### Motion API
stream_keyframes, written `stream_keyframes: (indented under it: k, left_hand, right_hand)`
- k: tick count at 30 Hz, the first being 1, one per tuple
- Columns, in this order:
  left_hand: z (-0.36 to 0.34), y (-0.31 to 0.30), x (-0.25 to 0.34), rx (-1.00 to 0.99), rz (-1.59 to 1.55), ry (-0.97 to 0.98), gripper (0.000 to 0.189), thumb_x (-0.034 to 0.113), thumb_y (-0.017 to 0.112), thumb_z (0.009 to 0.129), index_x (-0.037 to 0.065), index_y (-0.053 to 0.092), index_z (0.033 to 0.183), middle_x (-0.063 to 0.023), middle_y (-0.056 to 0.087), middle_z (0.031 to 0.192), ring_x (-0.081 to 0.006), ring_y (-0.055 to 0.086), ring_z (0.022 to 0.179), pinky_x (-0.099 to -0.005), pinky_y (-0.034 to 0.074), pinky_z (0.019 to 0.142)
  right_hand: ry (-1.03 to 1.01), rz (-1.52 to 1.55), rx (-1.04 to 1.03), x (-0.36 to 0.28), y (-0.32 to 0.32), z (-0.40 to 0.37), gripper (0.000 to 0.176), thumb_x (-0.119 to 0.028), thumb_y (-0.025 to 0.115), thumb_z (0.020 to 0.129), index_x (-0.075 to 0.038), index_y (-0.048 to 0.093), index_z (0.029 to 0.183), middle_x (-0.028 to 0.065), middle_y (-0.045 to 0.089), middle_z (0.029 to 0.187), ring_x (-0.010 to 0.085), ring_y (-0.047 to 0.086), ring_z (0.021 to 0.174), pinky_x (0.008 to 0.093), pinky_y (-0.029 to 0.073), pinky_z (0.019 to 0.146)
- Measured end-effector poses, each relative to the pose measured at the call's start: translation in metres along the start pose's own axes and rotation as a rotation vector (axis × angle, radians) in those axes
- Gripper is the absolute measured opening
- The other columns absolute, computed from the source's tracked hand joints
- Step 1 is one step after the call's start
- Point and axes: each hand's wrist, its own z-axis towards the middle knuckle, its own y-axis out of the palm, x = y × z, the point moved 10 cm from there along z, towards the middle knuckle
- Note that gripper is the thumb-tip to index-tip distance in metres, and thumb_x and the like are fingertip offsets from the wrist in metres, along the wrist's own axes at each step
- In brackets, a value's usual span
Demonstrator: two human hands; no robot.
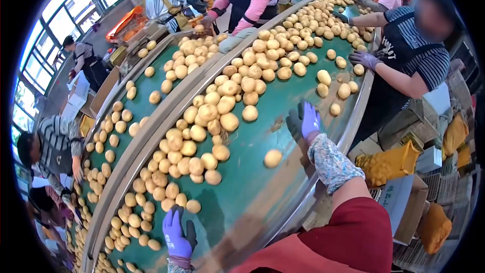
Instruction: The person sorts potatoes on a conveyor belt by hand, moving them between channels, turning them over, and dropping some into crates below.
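The lone, nearly round potato (273, 158) lies on the green belt (247, 184) between my hands, nearer my right hand (309, 121), leftward and closer to me than its empty, spread fingers, while my left hand (178, 236), fingers loosely apart, is beside the clustered potatoes (172, 190).

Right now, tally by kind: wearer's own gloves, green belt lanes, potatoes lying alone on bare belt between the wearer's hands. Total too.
Left glove, right glove: 2
Near green lane, far green lane: 2
Lone potato: 1
Total: 5
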Motion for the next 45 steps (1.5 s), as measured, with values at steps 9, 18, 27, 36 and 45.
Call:
stream_keyframes:
  k: [9, 18, 27, 36, 45]
  left_hand:
    - [0.167, 0.064, -0.153, 0.08, 0.068, -0.204, 0.056, 0.023, 0.069, 0.087, -0.001, 0.054, 0.135, -0.0272, 0.055, 0.135, -0.0448, 0.05, 0.127, -0.0488, 0.04, 0.108]
    - [0.066, 0.066, -0.052, -0.244, 0.067, 0.005, 0.039, 0.019, 0.066, 0.084, 0.002, 0.06, 0.119, -0.0212, 0.059, 0.115, -0.0427, 0.054, 0.112, -0.0519, 0.043, 0.095]
    - [-0.158, 0.139, 0.084, -0.44, -0.745, 0.47, 0.053, 0.019, 0.057, 0.085, 0.004, 0.051, 0.135, -0.0194, 0.053, 0.137, -0.038, 0.05, 0.129, -0.0479, 0.045, 0.106]
    - [-0.248, 0.101, -0.006, -0.374, -1.084, 0.227, 0.061, 0.014, 0.062, 0.078, 0.003, 0.05, 0.137, -0.0225, 0.053, 0.138, -0.0374, 0.049, 0.13, -0.0468, 0.04, 0.109]
    - [-0.402, -0.05, -0.188, 0.151, -0.802, 0.155, 0.036, 0.022, 0.062, 0.083, 0.006, 0.059, 0.115, -0.0133, 0.059, 0.113, -0.0286, 0.058, 0.108, -0.04, 0.049, 0.09]
  right_hand:
    - [0.01, 0.672, -0.119, -0.105, 0.07, 0.123, 0.059, -0.035, 0.064, 0.096, -0.003, 0.048, 0.142, 0.0204, 0.061, 0.129, 0.0307, 0.064, 0.105, 0.0394, 0.05, 0.092]
    - [-0.253, 1.174, -0.597, -0.248, 0.094, 0.013, 0.043, -0.019, 0.054, 0.102, 0.0, 0.051, 0.141, 0.0114, 0.056, 0.139, 0.0206, 0.051, 0.128, 0.0352, 0.042, 0.108]
    - [-0.364, 1.27, -0.777, -0.441, 0.044, -0.195, 0.062, -0.034, 0.057, 0.101, 0.003, 0.04, 0.148, 0.0182, 0.05, 0.144, 0.0265, 0.047, 0.134, 0.0368, 0.038, 0.111]
    - [-0.447, 1.015, -0.929, -0.584, 0.045, -0.382, 0.051, -0.029, 0.053, 0.103, 0.002, 0.047, 0.142, 0.0182, 0.053, 0.139, 0.0287, 0.05, 0.13, 0.0394, 0.039, 0.11]
    - [-0.424, 1.025, -0.842, -0.764, 0.071, -0.613, 0.048, -0.027, 0.05, 0.105, 0.004, 0.045, 0.141, 0.0201, 0.04, 0.146, 0.0311, 0.045, 0.13, 0.0419, 0.035, 0.112]
